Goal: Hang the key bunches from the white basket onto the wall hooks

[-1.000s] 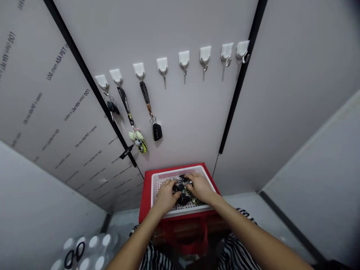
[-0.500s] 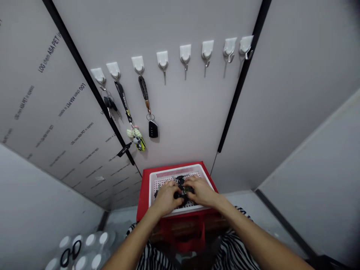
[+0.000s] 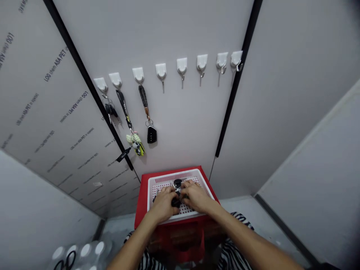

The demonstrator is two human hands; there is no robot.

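Note:
Both of my hands are down inside a white plastic basket (image 3: 150, 195) with a perforated floor. My left hand (image 3: 164, 203) has its fingers curled round a bunch of black keys (image 3: 176, 203). Facing it from the right, my right hand (image 3: 195, 195) is closed at the same bunch, its fingertips on a dark part that is largely hidden. Just beyond the fingers lies another black key (image 3: 177, 182) on the basket floor. Some more dark items beside my left hand are mostly covered by it.
The basket stands on a red box (image 3: 143, 187) against the wall. Above it runs a row of white hooks (image 3: 161, 70); the three leftmost carry keys, including a black car key (image 3: 152, 135) on a braided strap. Capped bottles (image 3: 85, 250) stand at lower left.
My hands have shifted slightly within the basket, and the dark bunch between them has moved left with my left hand. The camera view has tilted up a little.

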